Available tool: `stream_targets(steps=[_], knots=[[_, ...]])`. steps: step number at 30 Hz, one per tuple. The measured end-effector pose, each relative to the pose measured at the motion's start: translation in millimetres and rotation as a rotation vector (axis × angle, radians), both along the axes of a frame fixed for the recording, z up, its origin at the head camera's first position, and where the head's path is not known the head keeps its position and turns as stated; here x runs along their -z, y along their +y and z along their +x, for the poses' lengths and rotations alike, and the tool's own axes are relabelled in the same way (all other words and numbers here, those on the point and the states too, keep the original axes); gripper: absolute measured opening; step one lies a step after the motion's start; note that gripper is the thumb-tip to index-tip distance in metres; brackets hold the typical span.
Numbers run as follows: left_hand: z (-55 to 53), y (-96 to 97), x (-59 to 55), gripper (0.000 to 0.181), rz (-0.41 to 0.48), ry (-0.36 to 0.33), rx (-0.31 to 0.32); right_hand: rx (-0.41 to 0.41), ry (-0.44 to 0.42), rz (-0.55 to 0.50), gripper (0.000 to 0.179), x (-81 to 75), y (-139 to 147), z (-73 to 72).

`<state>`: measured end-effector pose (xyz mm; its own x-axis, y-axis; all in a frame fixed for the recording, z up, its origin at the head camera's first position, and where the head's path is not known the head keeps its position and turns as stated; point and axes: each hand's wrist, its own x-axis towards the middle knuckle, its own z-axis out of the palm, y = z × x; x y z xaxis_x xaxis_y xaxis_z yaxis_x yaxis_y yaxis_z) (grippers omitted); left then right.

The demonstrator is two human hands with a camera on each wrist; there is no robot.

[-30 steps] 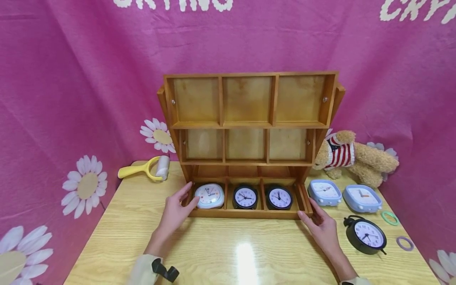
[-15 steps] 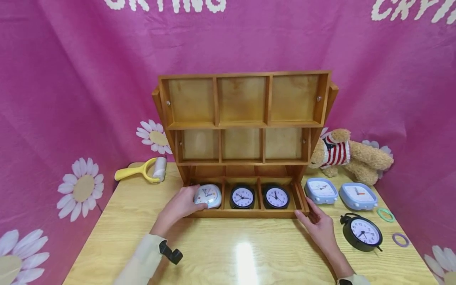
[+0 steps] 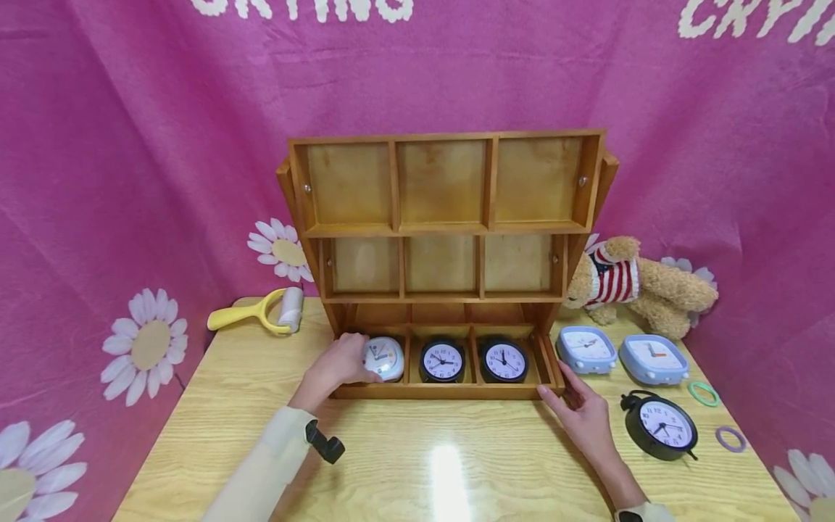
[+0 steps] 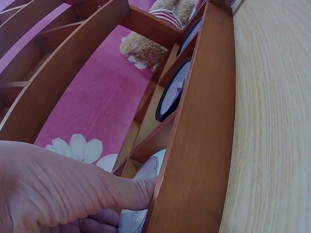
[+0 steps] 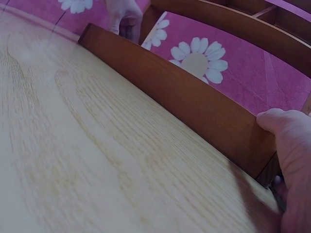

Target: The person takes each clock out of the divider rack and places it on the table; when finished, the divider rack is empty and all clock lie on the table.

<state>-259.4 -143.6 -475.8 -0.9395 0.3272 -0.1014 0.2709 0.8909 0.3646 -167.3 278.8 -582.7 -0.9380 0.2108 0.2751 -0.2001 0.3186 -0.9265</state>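
A pale wood-grain table [image 3: 372,464] filled the near part of the scene. At near right stood a black twin-bell alarm clock [image 3: 664,426], tilted back, with a purple ring [image 3: 732,450] to its right and a green ring [image 3: 706,404] a little farther off.

Left of that clock, the right hand [image 3: 583,419] held the near right corner of a brown wooden rack [image 3: 450,392], its thumb on the front board and its other fingers along the outer side.

At the rack's near left end, the left hand [image 3: 341,362] was partly closed around a pale rounded clock [image 3: 386,359], thumb on the near side, fingers at the left and far side. The clock lay just right of the palm, inside the bottom row's left compartment. Two round black clocks [image 3: 442,361] sat in the middle and right compartments.

Right of the rack were two light-blue clocks [image 3: 588,350]. Farther back, a yellow-handled roller [image 3: 236,316] lay at left and a teddy bear [image 3: 672,286] in a striped shirt at right. Two upper tiers of three compartments rose before a magenta curtain [image 3: 450,72] with white daisies.
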Motion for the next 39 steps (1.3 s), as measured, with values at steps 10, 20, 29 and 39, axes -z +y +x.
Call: stream_targets(steps=[10,20,29,39], knots=[[-3.1,1.9,3.7,0.069,-0.01,-0.022,-0.003,-0.002,-0.008,0.022,0.065,-3.4,-1,1.8],[-9.2,-1.4,11.2,0.077,-0.018,-0.007,0.026,0.001,-0.02,0.04,0.064,-4.9,-1,3.5],[-13.1,0.9,15.0,0.077,0.014,0.037,0.025,0.003,-0.018,0.051,0.064,-3.5,0,2.3],[-19.9,-1.8,13.7,0.077,0.046,0.015,0.024,-0.012,-0.006,0.029,0.064,-4.1,0,3.1]])
